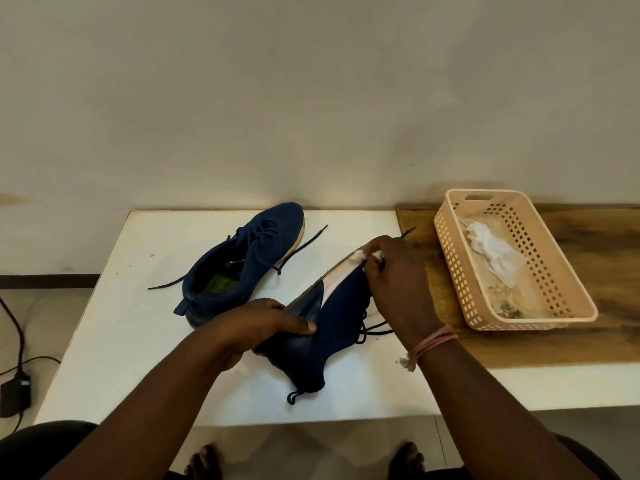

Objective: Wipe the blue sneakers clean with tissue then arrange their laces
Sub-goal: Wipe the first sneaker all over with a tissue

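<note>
One dark blue sneaker [242, 258] stands upright on the white table [114, 327], its loose laces trailing out to both sides. A second blue sneaker [332, 327] is tipped on its side, its pale sole edge turned up. My left hand [263, 323] grips this sneaker at the heel end. My right hand [391, 271] pinches a small wad of white tissue [362, 254] against the sole edge near the toe. This shoe's laces hang loose beneath my right wrist.
A beige perforated plastic basket [554, 299] with crumpled white tissue [491, 247] in it sits on a wooden board [606, 244] at the right. A wall runs close behind the table. A black cable and adapter [15, 393] lie on the floor at left.
</note>
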